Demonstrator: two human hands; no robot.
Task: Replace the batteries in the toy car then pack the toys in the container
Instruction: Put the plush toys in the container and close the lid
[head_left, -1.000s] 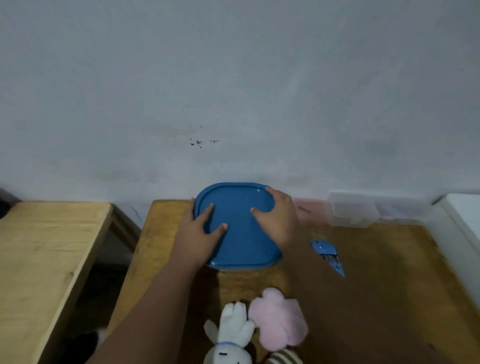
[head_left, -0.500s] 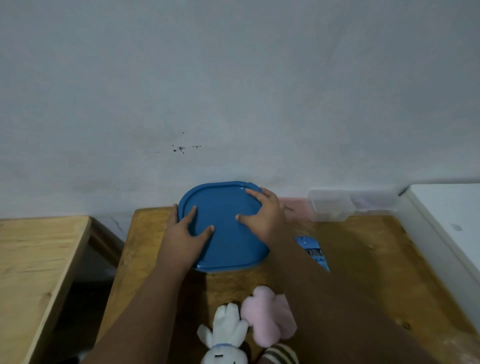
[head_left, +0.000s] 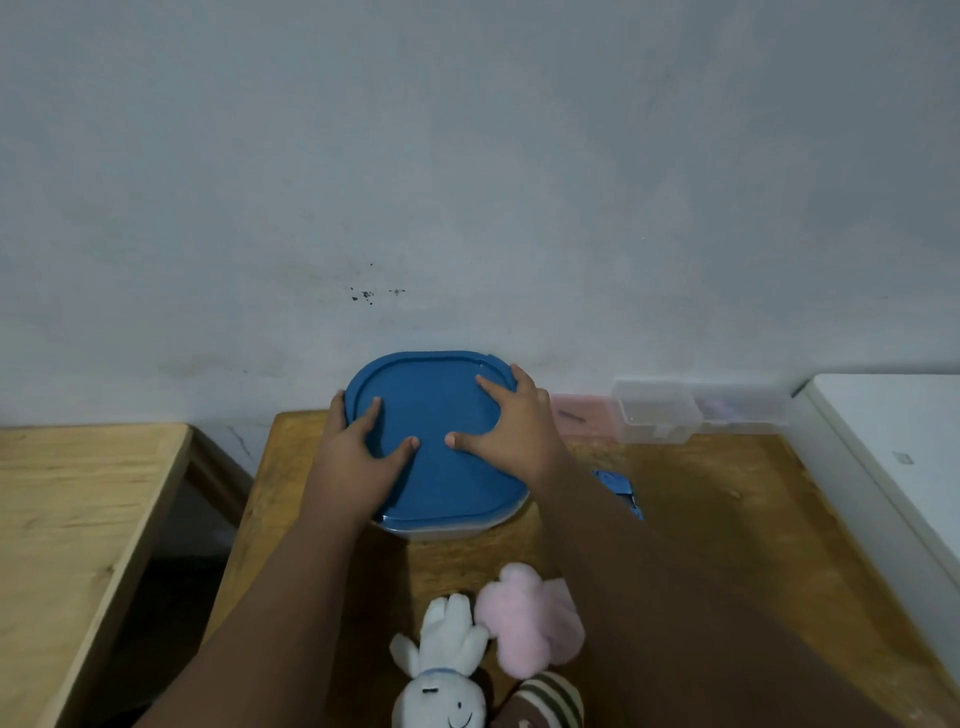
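A container with a blue lid (head_left: 434, 410) stands at the far edge of the wooden table (head_left: 727, 509), against the wall. Its pale clear base (head_left: 447, 531) shows under the lid's near edge. My left hand (head_left: 356, 449) lies flat on the lid's left side with fingers spread over the rim. My right hand (head_left: 511, 428) presses flat on the lid's right side. Near me lie a white plush rabbit (head_left: 444, 670), a pink plush toy (head_left: 530, 618) and a striped plush (head_left: 550, 699). No toy car is visible.
A blue packet (head_left: 618, 488) lies right of the container, partly behind my right arm. A clear plastic box (head_left: 660, 413) and a pink box (head_left: 579, 413) stand along the wall. A white surface (head_left: 893, 457) borders the right. A second wooden table (head_left: 67, 519) stands left across a gap.
The view has shifted slightly. Both hands stay flat on the blue lid; the thumbs have moved closer together, and the clear base now shows under the lid's near edge.
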